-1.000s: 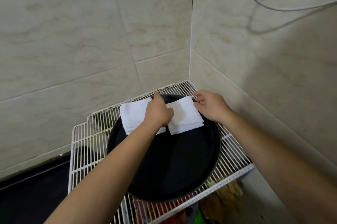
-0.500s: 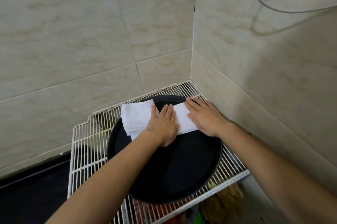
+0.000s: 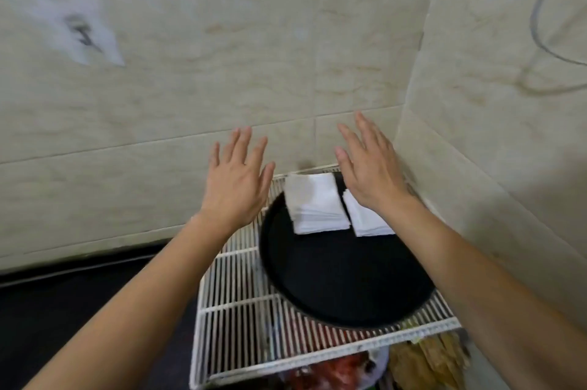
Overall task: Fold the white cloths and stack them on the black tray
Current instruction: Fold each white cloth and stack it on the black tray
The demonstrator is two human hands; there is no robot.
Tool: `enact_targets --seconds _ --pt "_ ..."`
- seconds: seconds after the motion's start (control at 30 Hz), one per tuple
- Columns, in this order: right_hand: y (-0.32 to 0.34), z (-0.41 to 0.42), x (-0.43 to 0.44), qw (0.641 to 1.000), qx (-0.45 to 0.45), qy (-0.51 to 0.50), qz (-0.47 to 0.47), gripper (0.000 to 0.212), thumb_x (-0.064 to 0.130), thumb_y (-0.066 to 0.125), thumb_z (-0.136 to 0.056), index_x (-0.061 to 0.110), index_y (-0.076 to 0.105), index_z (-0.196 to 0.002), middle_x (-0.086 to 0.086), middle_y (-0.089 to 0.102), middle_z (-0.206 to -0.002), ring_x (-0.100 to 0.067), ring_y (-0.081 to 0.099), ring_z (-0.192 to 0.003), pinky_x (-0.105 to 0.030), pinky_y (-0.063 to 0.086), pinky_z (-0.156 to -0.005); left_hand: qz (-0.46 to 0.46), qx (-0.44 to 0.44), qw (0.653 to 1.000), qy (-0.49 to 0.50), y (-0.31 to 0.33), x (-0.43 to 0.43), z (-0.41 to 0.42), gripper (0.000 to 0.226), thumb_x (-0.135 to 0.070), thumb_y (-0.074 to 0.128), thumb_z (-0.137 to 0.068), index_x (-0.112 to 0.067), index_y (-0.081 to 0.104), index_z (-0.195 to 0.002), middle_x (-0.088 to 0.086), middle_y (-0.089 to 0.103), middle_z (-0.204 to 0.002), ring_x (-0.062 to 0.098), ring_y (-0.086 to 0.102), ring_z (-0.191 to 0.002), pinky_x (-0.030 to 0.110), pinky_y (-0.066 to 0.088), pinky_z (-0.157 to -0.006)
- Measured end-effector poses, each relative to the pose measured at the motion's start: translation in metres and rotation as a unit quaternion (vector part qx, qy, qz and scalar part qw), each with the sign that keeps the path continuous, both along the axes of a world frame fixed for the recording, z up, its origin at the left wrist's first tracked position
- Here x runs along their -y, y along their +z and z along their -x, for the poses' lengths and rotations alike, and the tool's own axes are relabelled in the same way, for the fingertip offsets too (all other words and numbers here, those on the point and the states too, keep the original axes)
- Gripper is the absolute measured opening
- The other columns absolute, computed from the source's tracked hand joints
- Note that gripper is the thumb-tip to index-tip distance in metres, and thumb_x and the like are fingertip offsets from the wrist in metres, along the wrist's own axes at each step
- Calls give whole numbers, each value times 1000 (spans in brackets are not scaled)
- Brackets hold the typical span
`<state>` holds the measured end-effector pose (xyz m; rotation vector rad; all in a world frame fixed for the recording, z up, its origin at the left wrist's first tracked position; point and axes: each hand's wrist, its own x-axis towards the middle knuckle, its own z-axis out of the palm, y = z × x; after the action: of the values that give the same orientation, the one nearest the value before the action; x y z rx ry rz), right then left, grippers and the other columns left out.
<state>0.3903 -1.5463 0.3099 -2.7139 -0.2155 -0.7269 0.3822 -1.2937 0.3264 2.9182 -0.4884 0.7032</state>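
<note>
A round black tray (image 3: 343, 278) lies on a white wire shelf. Two stacks of folded white cloths rest side by side at its far edge: a left stack (image 3: 313, 203) and a right stack (image 3: 368, 219), partly hidden under my right wrist. My left hand (image 3: 236, 180) hovers above and to the left of the tray, fingers spread, holding nothing. Over the right stack, my right hand (image 3: 370, 168) is lifted clear of it, fingers apart and empty.
The white wire shelf (image 3: 241, 304) stands in a corner of beige tiled walls. Bags and packets (image 3: 422, 361) lie below it. A grey cable (image 3: 540, 36) hangs on the right wall. A dark floor lies to the left.
Both hands have lifted off the cloths and risen with fingers spread. The camera view has swung left and up. The cloths stay on the tray.
</note>
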Motion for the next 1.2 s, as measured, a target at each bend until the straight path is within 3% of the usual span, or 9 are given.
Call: enact_targets --seconds 0.27,0.47,0.6,0.9,1.2 --pt "-14 24 -237 979 -14 203 24 65 55 26 -100 20 32 -155 -15 18 -164 -35 20 -151 -49 21 -120 -27 15 977 211 -1 -216 115 62 -47 26 -100 -9 42 -147 22 30 -157 39 27 -146 63 24 -113" --pt "-14 116 -446 941 -11 333 61 71 62 26 -98 27 17 -159 -11 3 -167 -31 5 -154 -48 10 -123 -25 14 929 369 -10 -397 260 68 -53 30 -96 -11 39 -149 21 28 -158 38 25 -146 64 24 -112" --pt "-17 198 -585 922 5 378 79 76 64 30 -98 25 12 -160 -13 -1 -167 -32 2 -154 -48 9 -124 1 -19 891 453 -28 -512 365 78 -61 27 -92 -14 26 -154 18 21 -161 36 18 -149 64 21 -113" --pt "-31 336 -829 871 -15 475 129 81 64 34 -96 22 8 -160 -15 -2 -167 -33 4 -154 -49 12 -124 12 -47 837 544 -47 -713 544 82 -67 24 -92 -19 14 -157 17 11 -163 35 11 -151 62 20 -114" --pt "-78 342 -989 848 -37 506 153 75 58 34 -98 19 16 -159 -16 3 -166 -33 9 -153 -47 15 -123 68 -89 806 581 -85 -846 572 75 -60 19 -94 -18 22 -156 16 17 -162 33 16 -150 58 24 -115"
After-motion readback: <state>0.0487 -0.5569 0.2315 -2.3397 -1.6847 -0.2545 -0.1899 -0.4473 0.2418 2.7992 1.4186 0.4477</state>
